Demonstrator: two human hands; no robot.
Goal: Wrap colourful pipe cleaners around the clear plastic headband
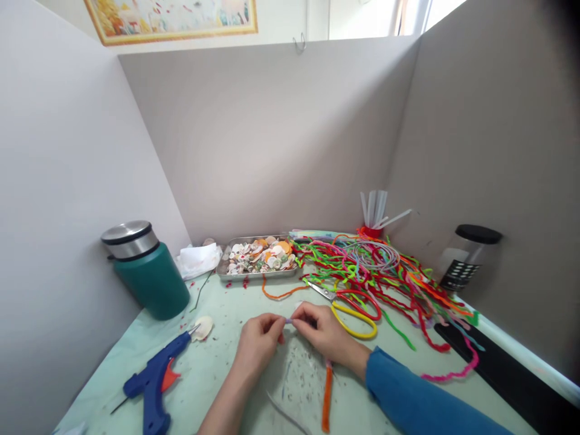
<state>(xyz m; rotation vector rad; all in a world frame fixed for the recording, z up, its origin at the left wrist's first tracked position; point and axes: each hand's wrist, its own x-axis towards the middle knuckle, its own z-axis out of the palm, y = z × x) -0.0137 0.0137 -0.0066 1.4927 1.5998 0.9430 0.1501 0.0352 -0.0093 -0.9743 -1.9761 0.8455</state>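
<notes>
My left hand (260, 341) and my right hand (319, 329) meet over the middle of the pale green table (217, 374). Both pinch the ends of a small lilac piece (289, 321), too small to name for certain. An orange pipe cleaner (327, 396) lies under my right wrist. Yellow-and-red scissors (351, 305) lie just right of my right hand. A blue glue gun (156, 377) rests to the left, its nozzle beside a pale shell (203, 328).
A metal tray (258, 273) of several shells stands at the back. A tangle of coloured pipe cleaners (385, 272) covers the back right. A green flask (147, 272), a dark-lidded jar (469, 254), a cup of glue sticks (374, 220) and grey partition walls surround the table.
</notes>
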